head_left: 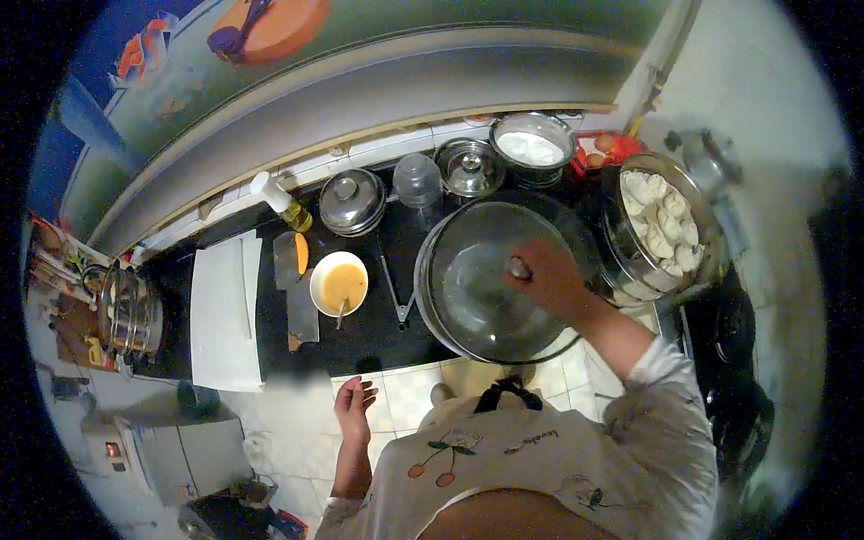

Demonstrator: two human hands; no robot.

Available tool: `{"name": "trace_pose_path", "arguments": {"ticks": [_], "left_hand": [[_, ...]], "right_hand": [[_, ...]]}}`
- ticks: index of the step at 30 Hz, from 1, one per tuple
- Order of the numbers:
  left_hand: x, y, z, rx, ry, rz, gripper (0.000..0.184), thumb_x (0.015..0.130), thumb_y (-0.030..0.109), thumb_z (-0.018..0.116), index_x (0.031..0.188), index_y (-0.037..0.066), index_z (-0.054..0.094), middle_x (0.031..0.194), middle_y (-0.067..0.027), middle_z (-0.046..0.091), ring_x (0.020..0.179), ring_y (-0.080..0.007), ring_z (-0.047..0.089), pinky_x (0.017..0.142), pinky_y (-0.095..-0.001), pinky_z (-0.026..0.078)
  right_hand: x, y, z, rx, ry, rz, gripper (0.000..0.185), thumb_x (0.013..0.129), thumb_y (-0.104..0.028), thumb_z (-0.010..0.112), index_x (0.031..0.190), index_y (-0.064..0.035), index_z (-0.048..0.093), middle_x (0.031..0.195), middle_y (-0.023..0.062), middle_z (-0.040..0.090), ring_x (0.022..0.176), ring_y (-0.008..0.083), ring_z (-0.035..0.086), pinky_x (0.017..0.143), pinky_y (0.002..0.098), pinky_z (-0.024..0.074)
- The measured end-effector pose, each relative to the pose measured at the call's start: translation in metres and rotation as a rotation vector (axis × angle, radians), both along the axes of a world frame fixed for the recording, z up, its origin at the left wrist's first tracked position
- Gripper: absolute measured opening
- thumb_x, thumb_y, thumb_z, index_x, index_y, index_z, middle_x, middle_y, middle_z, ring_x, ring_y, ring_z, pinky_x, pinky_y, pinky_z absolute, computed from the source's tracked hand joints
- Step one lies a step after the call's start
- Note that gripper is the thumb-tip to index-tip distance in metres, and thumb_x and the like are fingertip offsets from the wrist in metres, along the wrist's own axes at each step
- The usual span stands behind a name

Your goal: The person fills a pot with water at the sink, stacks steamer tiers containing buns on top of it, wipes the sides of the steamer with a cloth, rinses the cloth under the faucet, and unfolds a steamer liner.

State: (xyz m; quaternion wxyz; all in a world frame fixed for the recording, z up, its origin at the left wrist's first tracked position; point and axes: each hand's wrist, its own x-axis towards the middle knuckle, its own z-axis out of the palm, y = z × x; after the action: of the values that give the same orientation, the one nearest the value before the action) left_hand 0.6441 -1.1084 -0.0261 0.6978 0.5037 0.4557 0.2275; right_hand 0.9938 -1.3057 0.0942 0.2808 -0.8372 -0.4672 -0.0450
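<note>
My right hand (549, 279) is closed around the knob of a large round glass lid (477, 319). Below the lid a wide pan shows its metal rim (423, 292); I cannot tell whether the lid rests on it or hangs just above. My left hand (355, 396) is in front of the counter edge, its fingers loosely bent and apart, holding nothing. The nearest thing on the counter to it is a white bowl (317, 297) of yellow-orange liquid with a spoon (342, 310) in it.
A steamer (614, 238) of pale dumplings or buns stands right, near eggs (604, 142). Behind are a bowl of white powder (529, 148), lidded pots (352, 200) and an oil bottle (292, 212). Left lie a white board (220, 315) and flat grey pieces (303, 317).
</note>
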Motion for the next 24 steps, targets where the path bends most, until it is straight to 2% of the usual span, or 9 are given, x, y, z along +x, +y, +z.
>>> {"name": "trace_pose_path", "arguments": {"ticks": [2,10,14,19,21,23,24], "left_hand": [[-0.011,0.006,0.005,0.062,0.002,-0.031,0.023,0.086,0.023,0.051,0.101,0.006,0.052,0.091,-0.0097,0.059,0.077,-0.0174,0.059,0.068,-0.0277,0.046],[-0.043,0.018,-0.009,0.043,0.054,-0.013,0.025,0.085,0.024,0.052,0.102,0.005,0.052,0.090,-0.0096,0.059,0.077,-0.0180,0.058,0.067,-0.0280,0.045],[-0.036,0.010,-0.015,-0.003,0.030,-0.035,0.026,0.083,0.024,0.055,0.102,0.006,0.052,0.089,-0.0079,0.059,0.074,-0.0161,0.058,0.064,-0.0257,0.046],[-0.016,0.005,-0.016,0.003,0.010,-0.129,0.026,0.083,0.023,0.056,0.102,0.006,0.053,0.089,-0.0077,0.059,0.072,-0.0150,0.059,0.062,-0.0241,0.045],[0.012,-0.005,0.004,0.115,-0.009,-0.120,0.021,0.084,0.021,0.054,0.097,0.006,0.052,0.082,-0.0049,0.057,0.072,-0.0129,0.056,0.063,-0.0237,0.044],[0.041,-0.012,0.017,0.220,-0.034,-0.106,0.017,0.085,0.020,0.053,0.095,0.006,0.052,0.080,-0.0032,0.055,0.071,-0.0114,0.053,0.064,-0.0230,0.043],[0.059,-0.015,0.030,0.346,-0.125,-0.234,0.015,0.085,0.019,0.053,0.091,0.005,0.051,0.078,-0.0015,0.050,0.069,-0.0100,0.049,0.064,-0.0226,0.042]], "right_hand": [[-0.005,0.013,-0.028,0.000,0.066,-0.022,0.028,0.068,-0.024,0.067,0.087,-0.0072,0.054,0.078,0.0116,0.056,0.071,0.0293,0.056,0.062,0.0384,0.0446],[-0.006,0.018,-0.080,-0.045,0.007,-0.113,0.034,0.072,-0.036,0.060,0.090,-0.0072,0.055,0.084,0.0128,0.057,0.079,0.0320,0.055,0.069,0.0409,0.0434],[-0.006,0.026,-0.077,-0.130,0.073,-0.138,0.037,0.072,-0.037,0.060,0.093,-0.0068,0.055,0.087,0.0137,0.057,0.083,0.0323,0.054,0.071,0.0414,0.0436],[-0.016,0.017,-0.038,-0.196,0.184,-0.139,0.043,0.071,-0.039,0.061,0.097,-0.0051,0.054,0.089,0.0165,0.055,0.087,0.0315,0.053,0.073,0.0400,0.0442],[-0.025,-0.002,-0.021,-0.062,0.136,-0.172,0.043,0.072,-0.037,0.061,0.099,-0.0056,0.053,0.087,0.0158,0.055,0.086,0.0314,0.054,0.073,0.0407,0.0443],[-0.030,-0.028,-0.026,0.092,0.064,-0.196,0.039,0.073,-0.033,0.062,0.098,-0.0054,0.054,0.084,0.0149,0.056,0.082,0.0310,0.055,0.072,0.0396,0.0450],[-0.028,-0.050,-0.036,0.181,0.012,-0.202,0.035,0.073,-0.030,0.062,0.097,-0.0050,0.055,0.082,0.0143,0.056,0.079,0.0307,0.055,0.070,0.0382,0.0457]]}}
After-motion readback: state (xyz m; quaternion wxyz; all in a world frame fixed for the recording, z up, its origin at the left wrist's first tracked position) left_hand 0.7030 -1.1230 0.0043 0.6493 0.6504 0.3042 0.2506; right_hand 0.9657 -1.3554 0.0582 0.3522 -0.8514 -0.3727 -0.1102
